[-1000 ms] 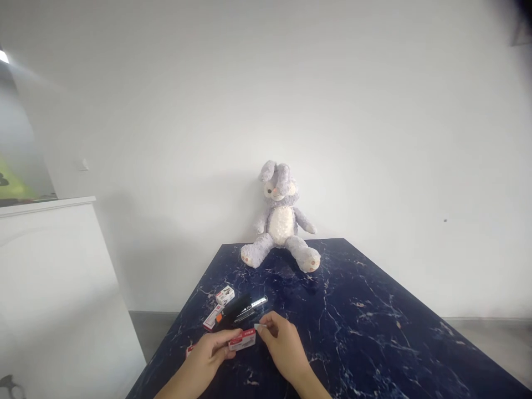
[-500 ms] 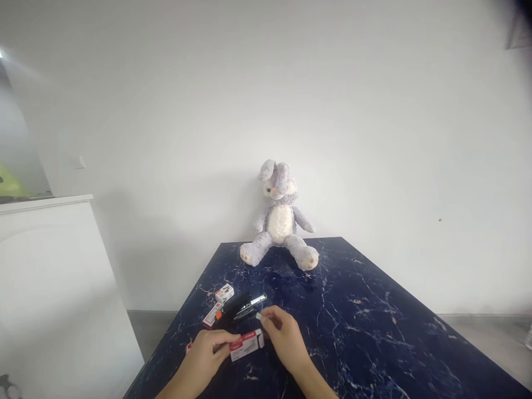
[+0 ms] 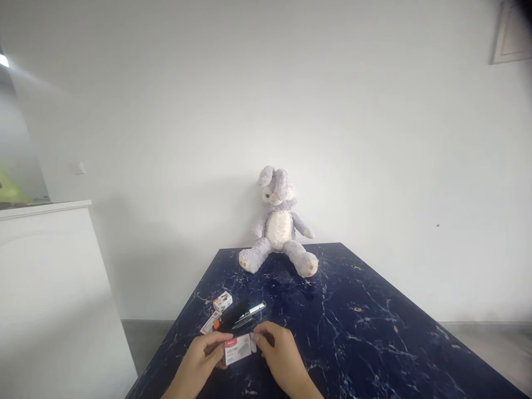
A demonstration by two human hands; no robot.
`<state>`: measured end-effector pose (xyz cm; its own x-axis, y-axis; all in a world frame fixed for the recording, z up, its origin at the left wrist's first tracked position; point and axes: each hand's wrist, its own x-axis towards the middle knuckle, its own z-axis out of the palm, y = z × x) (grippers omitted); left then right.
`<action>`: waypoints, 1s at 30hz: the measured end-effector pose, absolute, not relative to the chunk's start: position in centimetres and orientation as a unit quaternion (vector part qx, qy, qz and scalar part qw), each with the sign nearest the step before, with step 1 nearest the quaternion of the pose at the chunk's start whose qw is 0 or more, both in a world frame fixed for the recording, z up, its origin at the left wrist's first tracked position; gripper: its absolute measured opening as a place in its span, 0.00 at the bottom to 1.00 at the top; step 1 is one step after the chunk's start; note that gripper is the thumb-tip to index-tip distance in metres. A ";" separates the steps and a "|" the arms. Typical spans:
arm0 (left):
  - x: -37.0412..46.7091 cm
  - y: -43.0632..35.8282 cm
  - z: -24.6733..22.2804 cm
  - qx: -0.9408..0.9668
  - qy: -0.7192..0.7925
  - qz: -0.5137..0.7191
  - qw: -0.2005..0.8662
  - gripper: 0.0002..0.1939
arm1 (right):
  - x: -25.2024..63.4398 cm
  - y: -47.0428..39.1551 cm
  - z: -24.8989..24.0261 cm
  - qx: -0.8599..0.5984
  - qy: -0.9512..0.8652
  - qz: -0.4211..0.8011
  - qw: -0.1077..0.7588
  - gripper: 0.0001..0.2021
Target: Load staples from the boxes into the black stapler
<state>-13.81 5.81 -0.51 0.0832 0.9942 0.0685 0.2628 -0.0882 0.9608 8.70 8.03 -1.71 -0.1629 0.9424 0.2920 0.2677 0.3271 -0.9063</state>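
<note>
At the left edge, a white cabinet (image 3: 50,288) is seen. At lower centre-left, the left hand (image 3: 198,357) comes into view, its thumb and fingers clamped on the left end of 1 red-and-white box (image 3: 237,349), which is held over the blue marbled table (image 3: 357,321). Just above that hand, a flat box (image 3: 210,322) is partly hidden; beside it, 1 small white box (image 3: 223,301) is seen. Next, a black tool (image 3: 238,315) with an orange end and a shiny metal strip is laid slantwise, just above the held box. At the box's right end, a small pale piece (image 3: 252,336) is pinched between the right hand's (image 3: 279,350) thumb and fingertips; whether it is part of the box cannot be told. Above, at centre, a plush rabbit (image 3: 280,228) is seated. At upper right, 1 frame (image 3: 513,34) is cut off.
</note>
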 end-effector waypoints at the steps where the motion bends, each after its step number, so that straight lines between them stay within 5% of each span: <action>1: -13.8 5.8 -0.5 0.595 0.525 0.435 0.426 0.24 | 8.7 8.0 -1.6 -0.451 -0.666 0.372 0.462 0.09; 18: -12.9 4.4 0.4 0.738 0.518 0.406 0.148 0.12 | 8.7 7.5 -1.2 -0.453 -0.681 0.367 0.444 0.10; 30: -12.2 4.0 1.9 0.772 0.444 0.393 0.227 0.13 | 8.8 7.6 -1.5 -0.433 -0.667 0.387 0.467 0.10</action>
